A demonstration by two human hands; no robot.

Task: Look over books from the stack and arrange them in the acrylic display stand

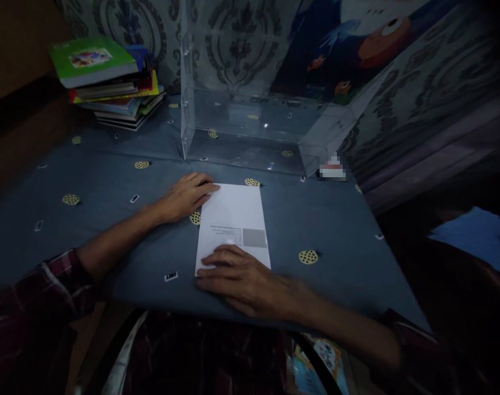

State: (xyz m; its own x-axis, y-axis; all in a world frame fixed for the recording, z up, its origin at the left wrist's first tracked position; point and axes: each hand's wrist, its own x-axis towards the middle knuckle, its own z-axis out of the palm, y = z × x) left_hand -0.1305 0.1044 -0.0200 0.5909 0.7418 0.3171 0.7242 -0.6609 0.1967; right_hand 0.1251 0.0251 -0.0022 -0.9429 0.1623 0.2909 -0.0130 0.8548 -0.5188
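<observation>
A white sheet or thin booklet (pixel 233 208) lies flat on the blue tablecloth, with small print and a grey rectangle near its lower half. Whether it has several pages, I cannot tell. My left hand (pixel 187 195) rests at its upper left corner, fingers stretched out and the tips touching the edge. Across the near end lies my right hand (pixel 245 280), palm down with its fingers extended, covering the lower edge in part. Neither hand is closed around anything.
A clear acrylic rack (pixel 250 159) stands behind the sheet, with a dark blue picture book (pixel 315 60) in its upper right. Stacked books (pixel 97 71) sit at the back left. A small blurred-out object (pixel 332 169) is by the rack's right foot. The tablecloth (pixel 336 219) has pineapple prints.
</observation>
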